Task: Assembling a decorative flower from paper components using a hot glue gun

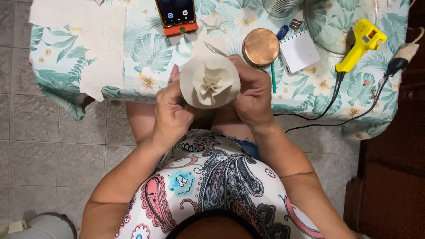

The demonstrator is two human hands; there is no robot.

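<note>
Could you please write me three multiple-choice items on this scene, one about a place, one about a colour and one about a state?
1. Where does the glue gun lie?
A. on the floor
B. on the table, to the right of the notepad
C. in the person's lap

2. What colour is the glue gun?
A. yellow
B. red
C. black

3. How is the cream fabric piece held?
A. lying flat on the table
B. in the left hand alone
C. between the left hand and the right hand

Answers: 1 B, it rests on the leaf-print tablecloth beside the notepad; 2 A, its body is yellow; 3 C, both hands grip the gathered fabric.
</note>
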